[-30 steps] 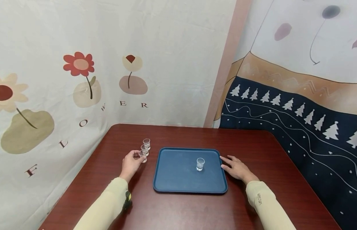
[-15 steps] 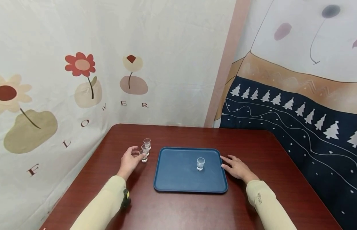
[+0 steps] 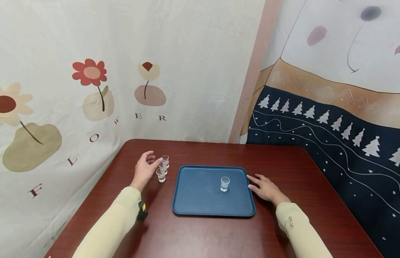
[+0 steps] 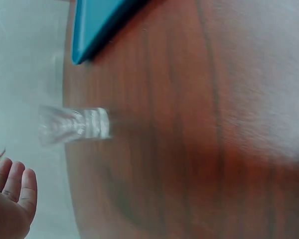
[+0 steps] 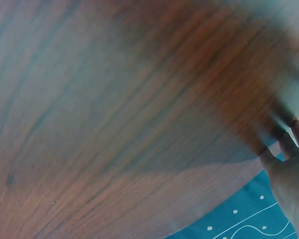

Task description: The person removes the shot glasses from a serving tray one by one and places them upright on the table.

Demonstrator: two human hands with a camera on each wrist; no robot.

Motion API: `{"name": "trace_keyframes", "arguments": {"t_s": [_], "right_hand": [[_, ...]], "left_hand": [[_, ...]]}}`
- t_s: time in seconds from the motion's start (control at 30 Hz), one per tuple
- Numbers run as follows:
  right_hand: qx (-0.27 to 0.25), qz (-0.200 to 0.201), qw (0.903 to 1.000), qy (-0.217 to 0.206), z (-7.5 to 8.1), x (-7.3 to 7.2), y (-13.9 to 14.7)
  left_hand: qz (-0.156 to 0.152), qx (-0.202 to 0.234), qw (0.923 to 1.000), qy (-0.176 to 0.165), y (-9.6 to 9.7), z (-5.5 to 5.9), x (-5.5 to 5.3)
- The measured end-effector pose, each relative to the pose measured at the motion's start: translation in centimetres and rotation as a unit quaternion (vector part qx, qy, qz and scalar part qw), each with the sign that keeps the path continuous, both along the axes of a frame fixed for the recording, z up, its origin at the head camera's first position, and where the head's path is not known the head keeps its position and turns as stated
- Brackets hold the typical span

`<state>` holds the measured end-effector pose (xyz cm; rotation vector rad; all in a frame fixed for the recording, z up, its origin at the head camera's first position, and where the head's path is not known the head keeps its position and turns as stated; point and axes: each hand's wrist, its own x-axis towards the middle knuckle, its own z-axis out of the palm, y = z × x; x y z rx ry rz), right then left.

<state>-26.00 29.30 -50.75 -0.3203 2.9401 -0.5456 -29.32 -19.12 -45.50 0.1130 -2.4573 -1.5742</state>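
On the tabletop, beside the tray at lower centre, rest your right hand, fingers spread, and work your left hand, thumb and fingers apart, gently around the left-of-centre glasses, lest any tip.

Pale yellow sleeves, black wrist device, yellow patch

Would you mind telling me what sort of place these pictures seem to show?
It looks like an indoor corner, perhaps set up for recording: a reddish-brown table holds a blue tray, with a pale flower-printed backdrop behind it and a tree-printed backdrop at the right.
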Motion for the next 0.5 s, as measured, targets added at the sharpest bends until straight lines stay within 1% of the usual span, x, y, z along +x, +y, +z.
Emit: {"name": "trace_keyframes", "arguments": {"t_s": [0.1,0.27,0.37,0.5], "right_hand": [[-0.001,-0.001,1.0,-0.001,0.1,0.0,0.0],[-0.002,-0.001,1.0,0.0,0.1,0.1,-0.1],[0.0,-0.001,1.0,0.001,0.1,0.2,0.0],[-0.001,0.0,1.0,0.0,0.1,0.2,-0.1]], "left_hand": [[-0.012,0.004,0.9999,0.005,0.7,0.6,-0.3],[-0.04,0.003,0.9991,0.012,2.1,1.2,-0.8],[-0.057,0.009,0.9983,0.014,3.1,1.5,-0.9],[-0.077,0.021,0.9967,0.016,4.6,1.6,-0.8]]}}
